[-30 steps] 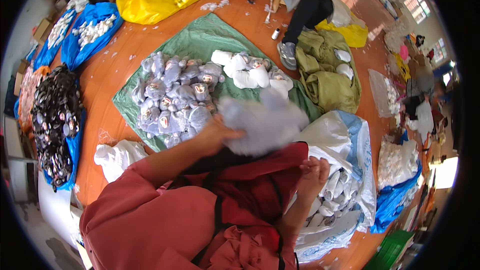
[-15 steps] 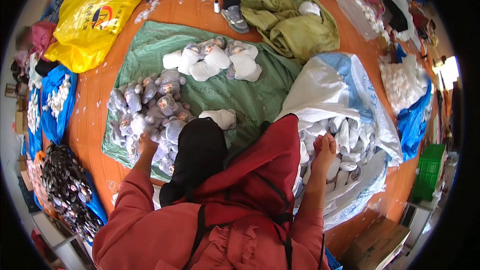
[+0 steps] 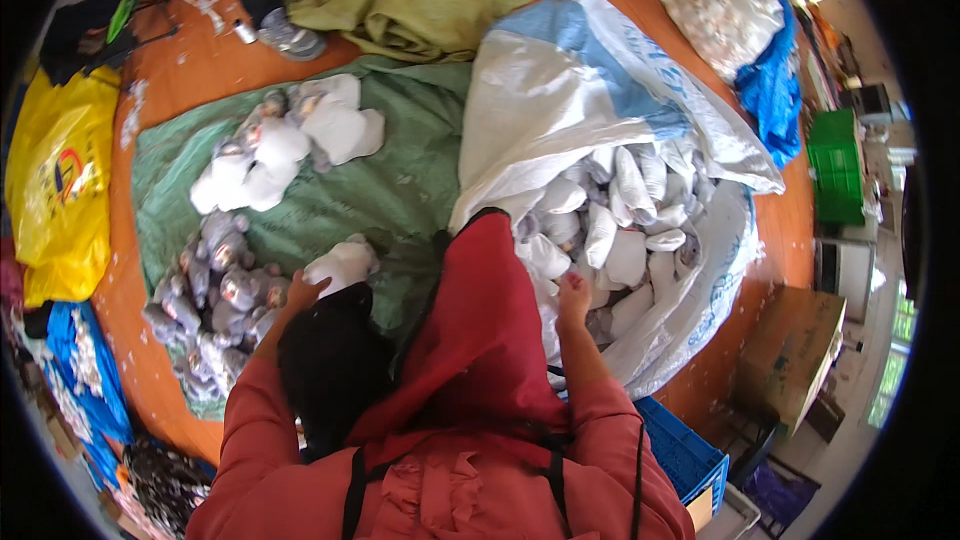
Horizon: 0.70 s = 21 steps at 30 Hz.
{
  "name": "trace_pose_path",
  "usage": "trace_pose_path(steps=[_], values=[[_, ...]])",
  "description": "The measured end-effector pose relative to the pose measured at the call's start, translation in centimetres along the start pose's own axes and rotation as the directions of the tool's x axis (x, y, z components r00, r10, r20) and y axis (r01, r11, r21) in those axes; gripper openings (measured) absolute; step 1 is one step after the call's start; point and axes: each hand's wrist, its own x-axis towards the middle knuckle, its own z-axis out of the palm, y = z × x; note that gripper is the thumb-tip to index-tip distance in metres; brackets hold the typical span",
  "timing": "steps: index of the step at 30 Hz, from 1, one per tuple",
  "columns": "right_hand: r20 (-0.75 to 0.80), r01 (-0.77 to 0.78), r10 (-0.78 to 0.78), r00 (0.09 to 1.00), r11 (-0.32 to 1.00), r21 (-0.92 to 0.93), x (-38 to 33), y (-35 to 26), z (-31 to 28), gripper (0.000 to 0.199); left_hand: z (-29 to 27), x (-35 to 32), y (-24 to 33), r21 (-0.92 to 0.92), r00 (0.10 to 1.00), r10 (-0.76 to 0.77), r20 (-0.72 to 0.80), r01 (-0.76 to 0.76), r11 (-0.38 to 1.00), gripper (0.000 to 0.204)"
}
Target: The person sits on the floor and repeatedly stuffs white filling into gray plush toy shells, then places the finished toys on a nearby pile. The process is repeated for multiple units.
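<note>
My left hand (image 3: 303, 292) is beside my black-clad knee, its fingers apart, at the near edge of a white-and-grey plush piece (image 3: 343, 262); whether it touches the piece is unclear. Left of that hand lies a heap of grey plush toys (image 3: 228, 285) on a green sheet (image 3: 415, 120). My right hand (image 3: 574, 298) is closed at the near side of a large white-and-blue woven sack (image 3: 520, 90). What its curled fingers hold, if anything, is hidden. Many white and grey plush pieces (image 3: 625, 258) fill the sack's mouth, right next to this hand.
Farther up the green sheet, more white-and-grey plush pieces (image 3: 268, 155) lie in a row. Another person's shoe (image 3: 290, 37) stands beside an olive cloth (image 3: 440, 0). To the right are a green crate (image 3: 836, 165), a cardboard box (image 3: 790, 350) and a blue crate (image 3: 682, 455).
The view has turned to the right, so the scene sits farther left. My left hand has gone from the grey toy heap to the white-and-grey piece by my knee. My right hand stays by the sack.
</note>
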Motion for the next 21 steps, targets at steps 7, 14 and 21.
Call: trace_pose_path(steps=[7,14,21], values=[[0.137,-0.031,0.080,0.987,0.945,-0.324,-0.7,0.4,1.2,0.046,0.8,-0.3,2.3,-0.406,0.981,-0.093,0.169,0.155,0.901,0.061],[0.521,0.391,0.138,0.842,0.508,-0.768,0.0,0.1,2.1,0.039,-0.6,2.9,3.1,-0.715,0.977,0.045,0.209,0.121,0.689,0.035],[0.330,0.174,0.241,0.913,0.504,-0.846,-3.0,-4.9,1.2,0.041,-2.7,7.4,4.6,-0.831,0.998,0.057,0.001,-0.031,0.556,0.046]])
